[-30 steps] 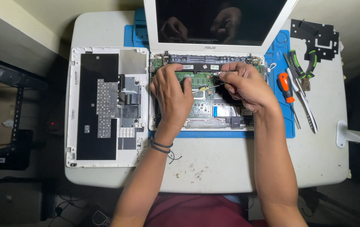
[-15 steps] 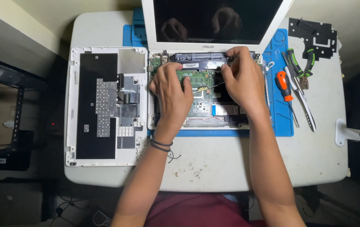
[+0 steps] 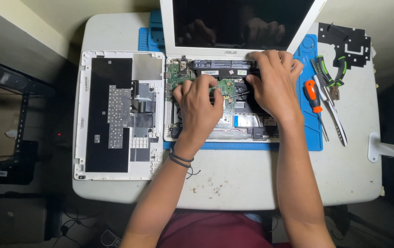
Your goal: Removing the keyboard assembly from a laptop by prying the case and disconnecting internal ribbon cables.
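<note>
Resting on opened laptop base (image 3: 247,123): left hand (image 3: 199,104) fingers spread; right hand (image 3: 274,85) fingers curled, grip unclear.

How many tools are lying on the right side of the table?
3, maybe more under them: an orange-handled screwdriver on the blue mat, green-handled pliers beside it, and a thin metal tool running toward the table edge.

Laptop screen (image 3: 243,23) top cut off; circuit board (image 3: 226,87) partly under both hands (image 3: 199,103).

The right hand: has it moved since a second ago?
Yes. The right hand has shifted up toward the laptop hinge, away from the front edge of the opened laptop base.
</note>
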